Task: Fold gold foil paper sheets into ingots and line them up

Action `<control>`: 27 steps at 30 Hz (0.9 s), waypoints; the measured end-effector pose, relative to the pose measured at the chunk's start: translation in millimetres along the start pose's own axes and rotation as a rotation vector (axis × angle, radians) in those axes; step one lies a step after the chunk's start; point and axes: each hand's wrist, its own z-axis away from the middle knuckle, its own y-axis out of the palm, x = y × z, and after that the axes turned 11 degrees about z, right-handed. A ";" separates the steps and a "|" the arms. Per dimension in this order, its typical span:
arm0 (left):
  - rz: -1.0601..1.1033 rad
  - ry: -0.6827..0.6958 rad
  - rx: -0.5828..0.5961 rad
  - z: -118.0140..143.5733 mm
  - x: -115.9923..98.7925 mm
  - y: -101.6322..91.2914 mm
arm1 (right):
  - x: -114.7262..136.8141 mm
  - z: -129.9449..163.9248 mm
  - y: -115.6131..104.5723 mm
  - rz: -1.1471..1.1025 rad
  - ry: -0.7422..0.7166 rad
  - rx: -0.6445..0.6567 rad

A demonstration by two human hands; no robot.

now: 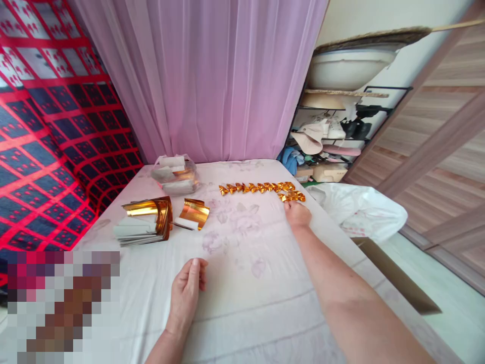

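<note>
While a row of folded gold paper pieces [261,188] already lies along the bed's [242,303] far edge, the right hand [297,214] rests at its end, grip hidden, the left hand [186,293] lies loosely spread and empty, and stacks of unfolded gold sheets [146,220] remain.

The folded paper pieces [261,189] in the row were shiny gold, as were the curled foil sheets [151,215], whose stacked edges showed white. The bedsheet [246,273] was white with a faint lilac flower print. The curtain [204,76] was sheer pink, the blanket [49,136] red-gridded over dark blue.
</note>
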 end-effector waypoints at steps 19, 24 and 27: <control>-0.021 0.006 -0.015 0.9 -4.6 2.4 | 1.7 -8.1 1.2 -0.035 0.026 0.032; -0.010 0.011 -0.004 0.1 -3.0 2.3 | -0.4 -5.3 3.5 -0.063 0.014 0.042; -0.004 0.019 0.006 0.3 -2.7 2.6 | -2.3 -1.4 5.8 -0.093 -0.004 0.035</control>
